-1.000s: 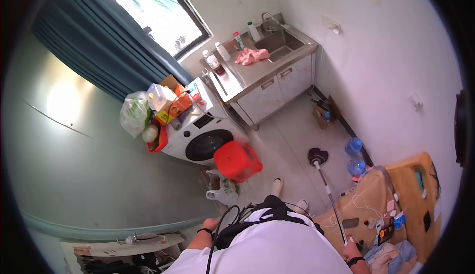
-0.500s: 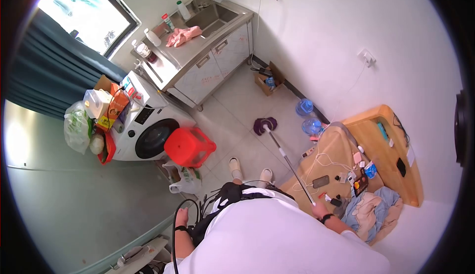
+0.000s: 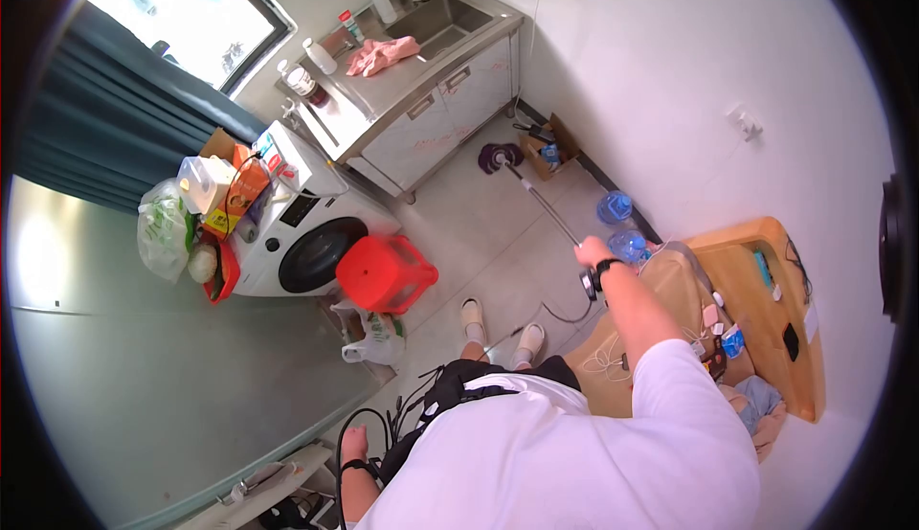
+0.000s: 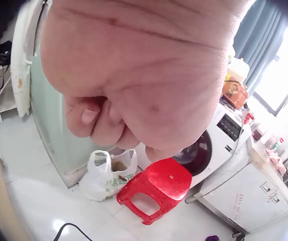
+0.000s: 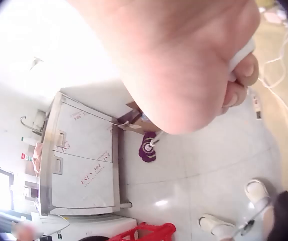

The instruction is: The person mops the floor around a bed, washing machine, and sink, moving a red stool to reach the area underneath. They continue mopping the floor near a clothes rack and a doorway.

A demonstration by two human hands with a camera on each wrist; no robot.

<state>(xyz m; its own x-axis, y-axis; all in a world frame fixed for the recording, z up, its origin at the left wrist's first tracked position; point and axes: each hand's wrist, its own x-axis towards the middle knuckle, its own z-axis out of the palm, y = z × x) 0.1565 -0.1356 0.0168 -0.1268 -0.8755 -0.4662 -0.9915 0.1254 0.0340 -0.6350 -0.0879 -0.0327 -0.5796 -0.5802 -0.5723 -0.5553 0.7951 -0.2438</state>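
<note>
In the head view a mop with a purple head (image 3: 500, 157) rests on the floor near the cardboard box. My right hand (image 3: 592, 250) grips the upper end of its metal handle (image 3: 548, 208), arm stretched forward. The right wrist view shows that hand (image 5: 184, 65) curled round the white handle end (image 5: 243, 54), the purple mop head (image 5: 148, 147) beyond. At my side hangs my left hand (image 3: 354, 443), holding nothing visible; in the left wrist view this hand (image 4: 139, 75) has loosely curled fingers.
A red stool (image 3: 383, 271) and a white plastic bag (image 3: 373, 338) stand by the washing machine (image 3: 311, 243). Along the right wall are an open cardboard box (image 3: 565, 152) and blue-tinted bottles (image 3: 615, 207). A steel sink unit (image 3: 383, 109) stands ahead; a cluttered tan surface (image 3: 613, 338) lies right.
My right hand has moved forward and away from my body with the handle. The mop head has slid across the floor toward the sink unit and box. My left hand still hangs at my side.
</note>
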